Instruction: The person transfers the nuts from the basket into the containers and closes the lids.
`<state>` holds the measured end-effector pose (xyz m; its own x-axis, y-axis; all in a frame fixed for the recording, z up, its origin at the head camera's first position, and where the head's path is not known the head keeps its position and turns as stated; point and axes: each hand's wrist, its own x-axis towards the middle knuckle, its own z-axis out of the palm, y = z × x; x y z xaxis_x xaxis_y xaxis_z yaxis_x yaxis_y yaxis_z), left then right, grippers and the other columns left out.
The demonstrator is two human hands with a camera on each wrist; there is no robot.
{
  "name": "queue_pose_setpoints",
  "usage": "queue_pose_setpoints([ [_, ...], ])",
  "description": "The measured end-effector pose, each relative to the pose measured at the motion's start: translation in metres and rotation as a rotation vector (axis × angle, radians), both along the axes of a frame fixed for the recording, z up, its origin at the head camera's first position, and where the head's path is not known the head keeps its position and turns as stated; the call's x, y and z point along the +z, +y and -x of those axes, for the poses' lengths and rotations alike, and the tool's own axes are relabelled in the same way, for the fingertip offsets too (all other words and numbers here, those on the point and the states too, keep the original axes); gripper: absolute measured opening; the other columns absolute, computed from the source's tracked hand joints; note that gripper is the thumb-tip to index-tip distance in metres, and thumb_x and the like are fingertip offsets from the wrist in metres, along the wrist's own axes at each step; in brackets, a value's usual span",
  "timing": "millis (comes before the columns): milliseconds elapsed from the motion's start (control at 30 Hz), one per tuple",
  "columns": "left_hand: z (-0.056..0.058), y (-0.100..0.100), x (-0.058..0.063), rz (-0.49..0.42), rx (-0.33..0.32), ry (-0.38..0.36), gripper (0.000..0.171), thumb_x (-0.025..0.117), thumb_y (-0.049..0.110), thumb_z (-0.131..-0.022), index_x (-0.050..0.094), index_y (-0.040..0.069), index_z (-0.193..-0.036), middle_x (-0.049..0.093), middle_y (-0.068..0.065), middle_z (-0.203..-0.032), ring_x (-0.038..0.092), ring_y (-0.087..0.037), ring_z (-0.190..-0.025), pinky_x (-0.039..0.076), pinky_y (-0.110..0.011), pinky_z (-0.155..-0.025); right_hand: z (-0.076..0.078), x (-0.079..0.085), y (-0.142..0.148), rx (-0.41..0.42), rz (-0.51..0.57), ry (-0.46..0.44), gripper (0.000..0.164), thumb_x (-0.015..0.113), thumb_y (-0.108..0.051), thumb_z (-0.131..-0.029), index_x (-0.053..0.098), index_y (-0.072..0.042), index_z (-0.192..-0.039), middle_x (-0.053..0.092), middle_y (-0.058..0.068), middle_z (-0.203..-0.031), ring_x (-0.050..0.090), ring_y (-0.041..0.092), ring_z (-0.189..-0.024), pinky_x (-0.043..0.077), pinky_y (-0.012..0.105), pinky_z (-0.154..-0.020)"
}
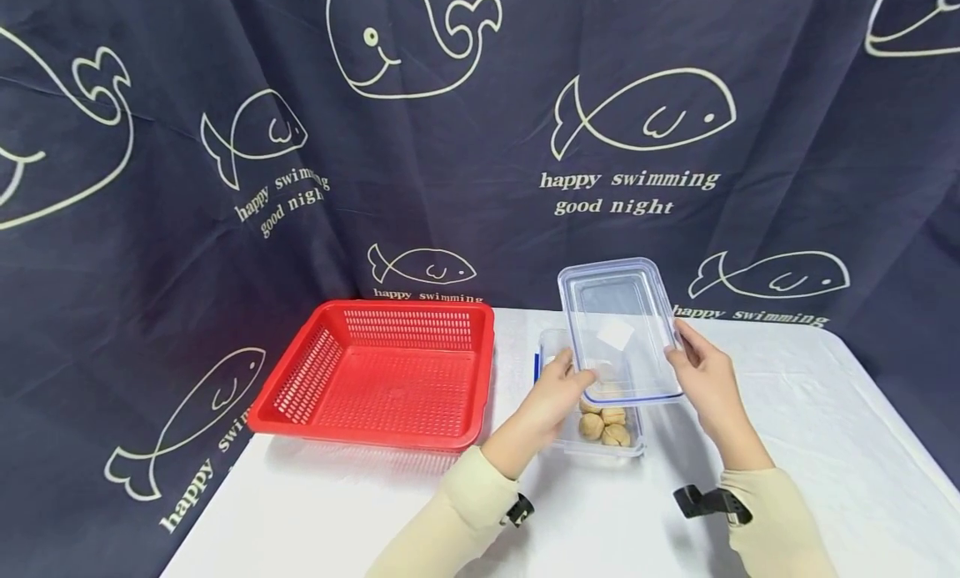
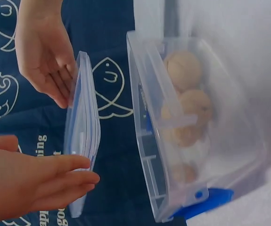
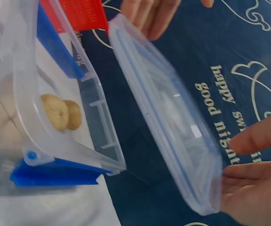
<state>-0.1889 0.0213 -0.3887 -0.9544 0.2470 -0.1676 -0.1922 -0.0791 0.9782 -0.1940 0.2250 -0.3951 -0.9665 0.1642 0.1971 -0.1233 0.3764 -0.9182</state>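
A clear plastic lid (image 1: 611, 299) with a blue seal is held up and tilted over a clear food container (image 1: 600, 450). My left hand (image 1: 553, 394) grips the lid's near left edge between thumb and fingers. On its right edge, my right hand (image 1: 705, 382) pinches the lid the same way. Several walnuts (image 1: 603, 428) lie inside the container, partly hidden behind the lid. Blue side clasps (image 3: 60, 174) hang outward from the container's rim. In the left wrist view, a gap separates the lid (image 2: 83, 127) from the container (image 2: 147, 141).
To the left of the container stands a red perforated basket (image 1: 397, 440) with nothing in it. Both stand on a white-covered table (image 1: 795, 419). Behind it hangs a dark blue curtain (image 1: 465, 178) printed with fish and whales.
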Motion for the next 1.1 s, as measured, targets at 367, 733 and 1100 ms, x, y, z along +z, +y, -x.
queue_pose_setpoints([
  [367,0.008,-0.009,-0.008,-0.032,0.175,0.057,0.057,0.043,0.01,-0.097,0.024,-0.005,-0.149,0.029,-0.024,-0.149,0.022,-0.037,-0.141,0.019,-0.048,-0.115,0.004,-0.008,-0.016,0.04,0.099,0.171,0.047,0.04,-0.006,-0.102,0.03,0.003,-0.148,0.036,0.024,-0.147,0.039,0.014,-0.135,0.033,0.009,-0.1],
  [733,0.012,-0.012,-0.011,0.137,0.314,0.355,0.049,0.039,0.02,-0.103,0.033,0.001,-0.147,0.044,-0.014,-0.127,0.046,-0.026,-0.12,0.033,-0.044,-0.107,0.006,0.002,-0.022,0.194,0.078,0.149,0.052,0.034,-0.02,-0.106,0.019,-0.003,-0.153,0.026,0.024,-0.153,0.025,0.038,-0.14,0.027,0.002,-0.098],
  [1100,0.014,-0.011,-0.017,0.018,0.224,0.391,0.043,0.032,0.024,-0.106,0.028,0.001,-0.142,0.037,-0.022,-0.147,0.034,-0.03,-0.137,0.024,-0.046,-0.113,0.0,-0.001,-0.02,0.233,0.181,0.089,0.055,0.03,-0.025,-0.106,0.009,0.001,-0.149,0.013,0.027,-0.156,0.011,0.038,-0.144,0.019,0.015,-0.111],
])
